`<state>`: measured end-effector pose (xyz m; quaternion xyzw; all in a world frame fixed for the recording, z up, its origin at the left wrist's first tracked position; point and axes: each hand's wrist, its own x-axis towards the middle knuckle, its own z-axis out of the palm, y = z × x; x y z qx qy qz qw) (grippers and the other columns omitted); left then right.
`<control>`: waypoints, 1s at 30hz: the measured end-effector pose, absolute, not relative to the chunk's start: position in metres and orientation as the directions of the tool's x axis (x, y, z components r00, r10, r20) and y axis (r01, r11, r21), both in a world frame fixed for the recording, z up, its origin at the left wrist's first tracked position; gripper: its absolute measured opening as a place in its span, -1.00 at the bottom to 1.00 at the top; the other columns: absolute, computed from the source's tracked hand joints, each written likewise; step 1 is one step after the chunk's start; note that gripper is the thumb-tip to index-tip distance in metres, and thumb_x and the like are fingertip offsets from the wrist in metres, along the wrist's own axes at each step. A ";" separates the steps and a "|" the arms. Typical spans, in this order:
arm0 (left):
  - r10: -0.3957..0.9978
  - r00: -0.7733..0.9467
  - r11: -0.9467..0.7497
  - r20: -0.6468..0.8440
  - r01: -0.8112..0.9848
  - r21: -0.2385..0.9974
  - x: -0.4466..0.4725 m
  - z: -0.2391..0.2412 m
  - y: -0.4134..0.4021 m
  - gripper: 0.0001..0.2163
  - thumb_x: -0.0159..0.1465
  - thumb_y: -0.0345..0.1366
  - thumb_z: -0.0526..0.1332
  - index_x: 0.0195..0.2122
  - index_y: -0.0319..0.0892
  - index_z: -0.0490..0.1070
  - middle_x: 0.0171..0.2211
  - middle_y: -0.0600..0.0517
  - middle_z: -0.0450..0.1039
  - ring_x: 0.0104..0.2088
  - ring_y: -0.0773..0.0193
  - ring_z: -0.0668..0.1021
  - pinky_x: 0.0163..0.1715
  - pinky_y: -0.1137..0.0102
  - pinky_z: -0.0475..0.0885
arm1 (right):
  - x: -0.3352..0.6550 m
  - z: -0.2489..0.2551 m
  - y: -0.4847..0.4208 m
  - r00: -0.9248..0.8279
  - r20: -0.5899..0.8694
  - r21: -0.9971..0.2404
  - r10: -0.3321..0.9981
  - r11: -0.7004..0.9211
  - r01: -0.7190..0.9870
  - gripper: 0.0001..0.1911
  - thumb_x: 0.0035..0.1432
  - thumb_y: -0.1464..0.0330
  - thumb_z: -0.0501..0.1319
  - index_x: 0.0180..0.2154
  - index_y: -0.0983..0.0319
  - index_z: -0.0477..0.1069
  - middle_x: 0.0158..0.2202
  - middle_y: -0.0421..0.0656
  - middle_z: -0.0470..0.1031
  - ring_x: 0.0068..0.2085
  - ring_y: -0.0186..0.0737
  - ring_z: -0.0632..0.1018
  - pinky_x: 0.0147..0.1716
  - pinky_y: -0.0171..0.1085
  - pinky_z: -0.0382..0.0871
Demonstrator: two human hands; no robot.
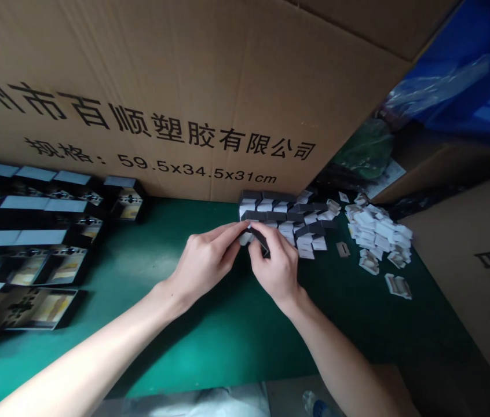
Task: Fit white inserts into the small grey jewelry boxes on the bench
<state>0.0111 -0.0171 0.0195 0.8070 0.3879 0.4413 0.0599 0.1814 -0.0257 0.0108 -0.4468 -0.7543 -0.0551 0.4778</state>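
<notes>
Over the middle of the green table, my left hand (205, 255) and my right hand (276, 260) meet at the fingertips around a small black and white plastic piece (264, 246). Both hands are closed on it, and the fingers cover much of its shape. Just behind them stand rows of similar black and white pieces (303, 226). Right of those rows lies a heap of loose white plastic parts (377, 229), with a few strays in front. A single small greyish part (343, 249) rests between the rows and the heap.
A large printed cardboard box (184, 75) forms a wall behind the table (175, 353). Several opened black boxes (49, 260) with pale lids fill the left side. A second carton (466, 260) borders the right edge. Blue plastic (471, 75) sits at upper right.
</notes>
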 end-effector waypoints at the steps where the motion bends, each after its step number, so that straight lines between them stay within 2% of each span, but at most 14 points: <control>1: 0.680 0.314 -0.693 0.663 0.571 0.440 0.011 0.019 -0.017 -0.69 0.39 -0.44 0.16 0.13 -0.26 0.50 0.02 -0.12 0.64 -0.04 0.12 0.70 -0.10 0.36 0.64 | 0.182 0.010 -0.025 -0.154 0.772 -0.340 0.617 0.605 0.720 -0.66 0.30 0.56 0.14 0.06 0.20 0.44 -0.11 -0.07 0.65 -0.10 -0.15 0.68 -0.08 -0.20 0.64; 9: 0.697 0.325 -0.683 0.640 0.575 0.451 0.012 0.019 -0.015 -0.54 0.33 -0.56 0.13 0.24 -0.21 0.40 0.14 -0.11 0.57 0.09 0.14 0.63 0.02 0.35 0.60 | 0.182 0.010 -0.024 -0.187 0.736 -0.372 0.651 0.619 0.692 -0.48 0.27 0.61 0.12 0.22 0.20 0.32 0.05 0.01 0.56 0.10 -0.10 0.59 0.07 -0.11 0.59; 20: 0.694 0.308 -0.684 0.651 0.564 0.462 0.012 0.017 -0.017 -0.55 0.34 -0.54 0.14 0.24 -0.15 0.42 0.11 -0.08 0.59 0.04 0.16 0.66 0.00 0.37 0.60 | 0.181 0.010 -0.027 -0.137 0.704 -0.441 0.696 0.581 0.684 -0.52 0.28 0.59 0.10 0.17 0.15 0.35 0.02 -0.05 0.57 0.07 -0.13 0.60 0.08 -0.11 0.58; 30: 0.695 0.331 -0.689 0.638 0.560 0.460 0.012 0.020 -0.017 -0.65 0.40 -0.42 0.14 0.19 -0.24 0.46 0.07 -0.14 0.62 0.00 0.11 0.68 -0.05 0.35 0.63 | 0.182 0.009 -0.024 -0.168 0.750 -0.374 0.639 0.620 0.690 -0.62 0.30 0.56 0.11 0.10 0.22 0.41 -0.06 -0.02 0.62 -0.02 -0.13 0.64 -0.01 -0.15 0.61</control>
